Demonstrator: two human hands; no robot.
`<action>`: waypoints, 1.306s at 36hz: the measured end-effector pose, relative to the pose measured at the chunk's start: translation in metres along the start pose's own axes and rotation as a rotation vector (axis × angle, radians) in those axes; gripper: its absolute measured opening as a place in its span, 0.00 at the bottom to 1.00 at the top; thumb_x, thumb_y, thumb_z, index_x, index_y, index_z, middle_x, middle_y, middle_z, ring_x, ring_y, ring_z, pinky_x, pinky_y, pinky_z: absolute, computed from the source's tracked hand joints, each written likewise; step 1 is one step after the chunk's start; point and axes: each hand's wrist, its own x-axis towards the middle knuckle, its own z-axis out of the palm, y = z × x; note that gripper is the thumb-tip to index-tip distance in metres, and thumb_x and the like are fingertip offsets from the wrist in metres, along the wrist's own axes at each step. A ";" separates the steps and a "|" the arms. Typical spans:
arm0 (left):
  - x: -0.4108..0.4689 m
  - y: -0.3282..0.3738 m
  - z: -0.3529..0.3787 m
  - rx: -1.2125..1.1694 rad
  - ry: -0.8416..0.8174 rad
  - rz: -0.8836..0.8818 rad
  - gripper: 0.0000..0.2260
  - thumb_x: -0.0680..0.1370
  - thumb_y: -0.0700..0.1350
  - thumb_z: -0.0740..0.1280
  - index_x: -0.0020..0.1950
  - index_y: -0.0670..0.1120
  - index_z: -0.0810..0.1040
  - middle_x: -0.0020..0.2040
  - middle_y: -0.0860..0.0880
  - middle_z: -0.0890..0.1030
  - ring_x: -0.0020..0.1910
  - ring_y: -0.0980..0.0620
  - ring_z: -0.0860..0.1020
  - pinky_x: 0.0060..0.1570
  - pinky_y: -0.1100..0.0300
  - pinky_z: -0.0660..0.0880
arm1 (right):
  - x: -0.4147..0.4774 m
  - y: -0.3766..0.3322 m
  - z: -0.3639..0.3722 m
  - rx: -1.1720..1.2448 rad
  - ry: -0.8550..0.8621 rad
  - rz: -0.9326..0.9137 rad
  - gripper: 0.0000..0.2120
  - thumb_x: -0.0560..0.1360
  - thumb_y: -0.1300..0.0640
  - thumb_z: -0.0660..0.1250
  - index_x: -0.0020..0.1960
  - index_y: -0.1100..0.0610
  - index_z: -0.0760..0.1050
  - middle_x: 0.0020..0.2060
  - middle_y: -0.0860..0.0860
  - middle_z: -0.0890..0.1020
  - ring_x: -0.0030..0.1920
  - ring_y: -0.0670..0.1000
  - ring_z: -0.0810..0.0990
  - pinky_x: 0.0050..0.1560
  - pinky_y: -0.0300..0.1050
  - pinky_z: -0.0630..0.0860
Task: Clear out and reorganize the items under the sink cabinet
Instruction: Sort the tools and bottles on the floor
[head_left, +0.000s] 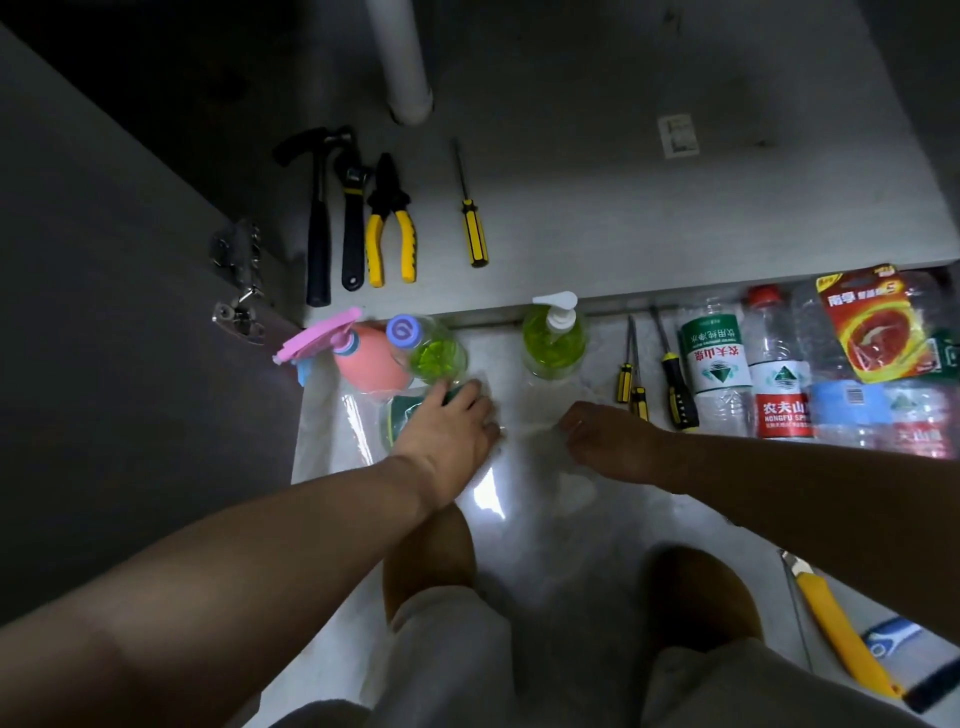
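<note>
Green sponge (405, 413) under left hand (449, 428) — near cabinet edge (467, 307)

The floor tiles (545, 551) are glossy and smooth, throwing back a white glare, while the cabinet base (571, 208) is matt grey. The water bottles (719, 364) and the wrapper (358, 415) are clear, shiny plastic. The door hinge (239, 270) is bright metal.

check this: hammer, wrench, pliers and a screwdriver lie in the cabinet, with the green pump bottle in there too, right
Not the pump bottle: in the head view it stands on the floor in front of the cabinet. The hammer, wrench, pliers and screwdriver do lie inside.
</note>
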 end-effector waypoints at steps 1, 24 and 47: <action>-0.004 -0.003 0.004 0.017 -0.015 0.015 0.22 0.82 0.46 0.59 0.77 0.50 0.66 0.79 0.43 0.61 0.79 0.38 0.53 0.75 0.38 0.51 | -0.001 0.000 -0.001 -0.014 0.002 0.009 0.14 0.79 0.57 0.64 0.64 0.57 0.75 0.58 0.55 0.81 0.57 0.55 0.81 0.55 0.46 0.77; -0.019 -0.022 -0.044 -0.352 0.700 0.026 0.12 0.78 0.51 0.64 0.54 0.46 0.80 0.55 0.47 0.78 0.56 0.43 0.75 0.54 0.50 0.70 | -0.014 -0.046 -0.033 0.008 0.233 -0.458 0.15 0.74 0.67 0.63 0.45 0.46 0.77 0.36 0.46 0.82 0.35 0.44 0.81 0.40 0.47 0.79; 0.049 -0.164 -0.083 -0.902 0.215 -0.781 0.19 0.77 0.45 0.69 0.67 0.58 0.75 0.69 0.39 0.66 0.70 0.37 0.66 0.69 0.48 0.69 | 0.091 -0.165 -0.109 -0.601 0.378 -0.236 0.16 0.78 0.58 0.62 0.65 0.56 0.75 0.63 0.57 0.71 0.61 0.60 0.75 0.62 0.52 0.75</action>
